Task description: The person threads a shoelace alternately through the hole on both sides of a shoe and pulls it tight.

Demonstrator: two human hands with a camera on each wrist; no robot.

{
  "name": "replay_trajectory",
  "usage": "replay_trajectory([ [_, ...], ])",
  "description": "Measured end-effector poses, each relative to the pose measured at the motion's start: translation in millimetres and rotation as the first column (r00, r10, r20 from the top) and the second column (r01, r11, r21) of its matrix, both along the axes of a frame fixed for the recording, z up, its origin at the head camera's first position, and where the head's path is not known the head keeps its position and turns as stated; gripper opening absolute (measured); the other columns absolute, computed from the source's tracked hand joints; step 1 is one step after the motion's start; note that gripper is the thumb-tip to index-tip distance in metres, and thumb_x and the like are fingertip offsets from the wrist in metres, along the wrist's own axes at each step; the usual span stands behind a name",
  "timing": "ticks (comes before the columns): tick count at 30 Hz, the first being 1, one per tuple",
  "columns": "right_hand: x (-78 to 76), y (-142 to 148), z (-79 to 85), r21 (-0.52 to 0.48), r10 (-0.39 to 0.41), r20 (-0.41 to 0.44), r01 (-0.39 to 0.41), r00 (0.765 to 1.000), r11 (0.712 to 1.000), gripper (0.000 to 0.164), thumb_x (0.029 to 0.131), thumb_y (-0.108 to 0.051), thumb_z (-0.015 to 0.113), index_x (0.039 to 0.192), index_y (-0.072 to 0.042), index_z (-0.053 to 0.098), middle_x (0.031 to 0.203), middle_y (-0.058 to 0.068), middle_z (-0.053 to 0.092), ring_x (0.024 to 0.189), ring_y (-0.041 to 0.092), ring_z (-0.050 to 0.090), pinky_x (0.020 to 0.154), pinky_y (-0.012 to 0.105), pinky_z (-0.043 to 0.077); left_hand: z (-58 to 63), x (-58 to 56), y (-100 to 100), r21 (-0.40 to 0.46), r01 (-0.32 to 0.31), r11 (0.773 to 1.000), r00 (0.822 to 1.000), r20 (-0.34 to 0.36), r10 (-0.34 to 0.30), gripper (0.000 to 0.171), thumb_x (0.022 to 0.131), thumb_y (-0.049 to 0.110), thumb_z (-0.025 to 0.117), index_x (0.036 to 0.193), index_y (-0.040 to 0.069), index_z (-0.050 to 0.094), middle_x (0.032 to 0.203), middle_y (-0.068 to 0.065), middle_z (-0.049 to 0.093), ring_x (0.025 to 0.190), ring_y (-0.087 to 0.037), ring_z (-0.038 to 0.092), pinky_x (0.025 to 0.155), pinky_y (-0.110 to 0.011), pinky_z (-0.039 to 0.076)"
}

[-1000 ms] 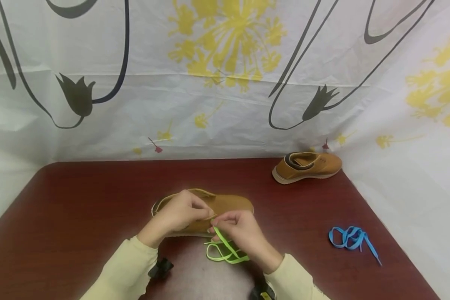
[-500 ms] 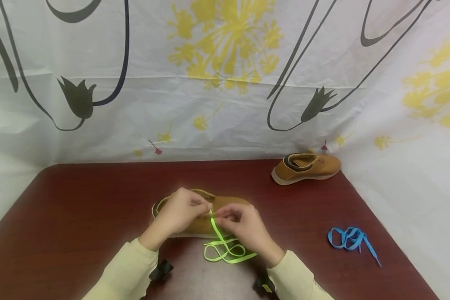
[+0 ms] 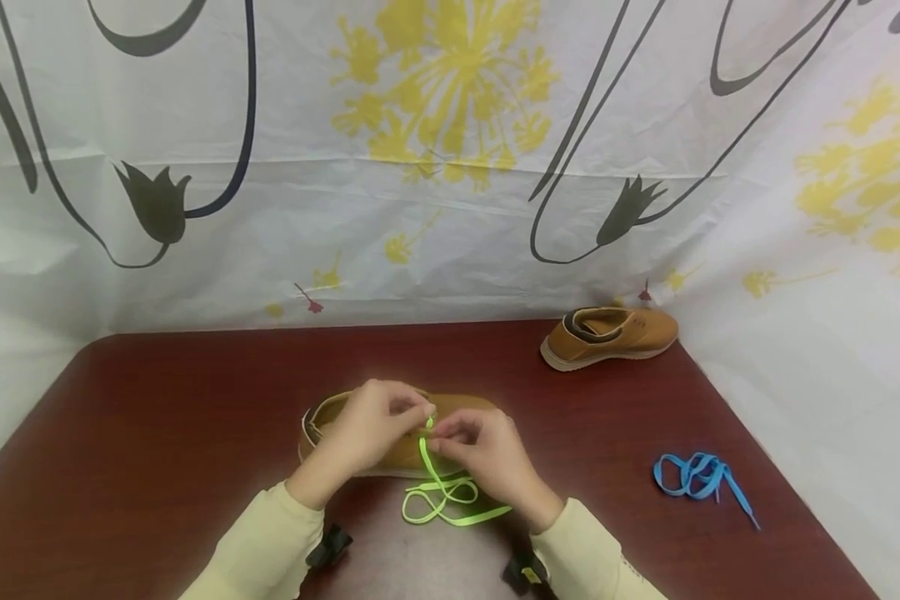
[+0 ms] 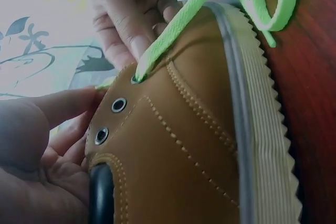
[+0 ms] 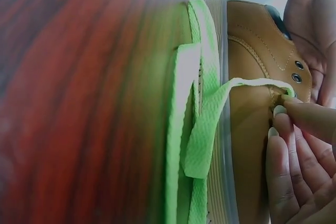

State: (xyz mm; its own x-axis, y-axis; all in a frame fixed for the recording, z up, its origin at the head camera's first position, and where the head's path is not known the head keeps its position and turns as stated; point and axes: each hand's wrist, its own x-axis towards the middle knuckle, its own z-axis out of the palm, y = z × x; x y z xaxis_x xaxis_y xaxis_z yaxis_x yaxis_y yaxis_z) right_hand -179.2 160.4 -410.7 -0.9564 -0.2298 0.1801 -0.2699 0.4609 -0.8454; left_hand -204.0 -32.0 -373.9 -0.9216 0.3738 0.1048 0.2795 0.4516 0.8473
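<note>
A tan shoe (image 3: 457, 406) lies on its sole, toe to the right, in front of me. One green shoelace (image 4: 181, 24) enters the eyelet nearest the toe; two other eyelets (image 4: 119, 105) in that row hold no lace. My left hand (image 3: 371, 425) pinches the lace's short end between thumb and finger on the flap's inner side. With thumb and fingertips, my right hand (image 3: 491, 454) pinches the flap's edge beside the laced eyelet. The rest of the green lace hangs down the shoe's near side and lies in loops on the table.
The second tan shoe (image 3: 611, 337) stands at the table's back right. A bundled blue shoelace (image 3: 693, 477) lies at the right. A patterned white sheet (image 3: 450, 233) hangs behind the dark red table (image 3: 195, 400) and along its right side.
The right hand has let go of the green lace and now pinches the flap. The left hand has taken the lace end and drawn it slightly up and right; more green shows inside.
</note>
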Motion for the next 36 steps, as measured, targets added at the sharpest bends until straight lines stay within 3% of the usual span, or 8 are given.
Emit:
replay_trajectory([
  [4,-0.5,-0.9,-0.6,0.008,0.002,-0.019,-0.001,1.0,1.0,0.005,0.084,-0.009,0.081,0.088,-0.008,0.078,0.08,0.005,0.077,0.065,0.0,0.065,0.061,0.019,0.055,-0.7,2.1,0.2,-0.038,0.026,0.999,0.999,-0.037,-0.027,0.013,0.088,0.026,0.079,0.091,0.013,0.081,0.094,-0.001,0.078,0.094,-0.015,0.072,0.085,-0.034,0.058],
  [9,-0.7,-1.7,-1.0,0.026,-0.009,-0.02,0.009,1.0,1.0,0.007,0.084,-0.011,0.081,0.088,-0.007,0.078,0.081,0.006,0.077,0.068,0.0,0.066,0.062,0.018,0.054,-0.7,5.2,-2.5,-0.047,0.073,0.996,0.996,-0.05,-0.075,0.021,0.083,0.025,0.084,0.097,0.01,0.081,0.093,-0.002,0.079,0.088,-0.014,0.074,0.078,-0.029,0.059],
  [15,-1.2,-3.2,0.8,0.006,0.003,-0.01,-0.003,1.0,1.0,0.006,0.083,-0.008,0.081,0.089,-0.01,0.079,0.086,0.004,0.078,0.069,0.0,0.067,0.063,0.019,0.056,-2.9,4.9,3.5,-0.084,0.0,0.996,0.987,-0.159,-0.014,0.005,0.087,0.011,0.077,0.089,0.013,0.081,0.086,0.003,0.078,0.089,-0.013,0.071,0.081,-0.029,0.057],
  [18,-1.8,-3.2,1.3,0.007,0.0,-0.013,0.0,1.0,1.0,0.007,0.083,-0.009,0.081,0.089,-0.011,0.08,0.084,0.003,0.078,0.067,-0.001,0.066,0.062,0.019,0.055,0.0,3.3,6.3,-0.052,-0.036,0.998,0.987,-0.159,0.028,0.004,0.087,0.01,0.077,0.089,0.011,0.08,0.086,0.001,0.078,0.084,-0.011,0.071,0.078,-0.028,0.057],
  [22,-1.7,-2.3,0.9,0.022,-0.004,-0.008,0.004,1.0,1.0,0.006,0.083,-0.009,0.081,0.089,-0.012,0.08,0.08,0.002,0.078,0.063,0.0,0.065,0.059,0.018,0.053,9.3,2.8,6.4,0.002,-0.103,0.995,0.983,-0.155,0.102,0.004,0.088,0.014,0.078,0.091,0.012,0.079,0.087,0.001,0.078,0.079,-0.009,0.071,0.071,-0.024,0.056],
  [27,-1.0,-2.4,-0.2,0.034,-0.007,-0.007,0.007,1.0,0.999,0.005,0.083,-0.009,0.081,0.087,-0.012,0.08,0.077,0.001,0.077,0.061,-0.001,0.063,0.056,0.018,0.051,25.1,2.4,3.8,0.056,-0.141,0.989,0.969,-0.196,0.149,0.005,0.089,0.017,0.078,0.093,0.015,0.079,0.088,0.003,0.079,0.086,-0.012,0.075,0.078,-0.03,0.059],
  [31,-1.2,-2.7,0.6,0.059,-0.008,-0.042,0.011,0.999,0.998,0.005,0.083,-0.011,0.082,0.087,-0.012,0.079,0.077,0.0,0.076,0.061,-0.002,0.061,0.057,0.018,0.051,39.9,-0.7,2.4,0.131,-0.112,0.985,0.975,-0.177,0.134,0.007,0.09,0.016,0.077,0.095,0.012,0.079,0.088,-0.001,0.079,0.084,-0.014,0.076,0.076,-0.035,0.061],
  [36,-0.2,-2.1,2.4,0.079,-0.018,-0.067,0.024,0.998,0.997,0.006,0.083,-0.01,0.082,0.086,-0.013,0.079,0.078,-0.002,0.076,0.063,-0.002,0.06,0.059,0.017,0.051,59.4,-4.9,-2.3,0.227,-0.075,0.971,0.981,-0.156,0.112,0.011,0.091,0.015,0.076,0.099,0.008,0.078,0.093,-0.007,0.08,0.087,-0.017,0.076,0.08,-0.033,0.061],
])
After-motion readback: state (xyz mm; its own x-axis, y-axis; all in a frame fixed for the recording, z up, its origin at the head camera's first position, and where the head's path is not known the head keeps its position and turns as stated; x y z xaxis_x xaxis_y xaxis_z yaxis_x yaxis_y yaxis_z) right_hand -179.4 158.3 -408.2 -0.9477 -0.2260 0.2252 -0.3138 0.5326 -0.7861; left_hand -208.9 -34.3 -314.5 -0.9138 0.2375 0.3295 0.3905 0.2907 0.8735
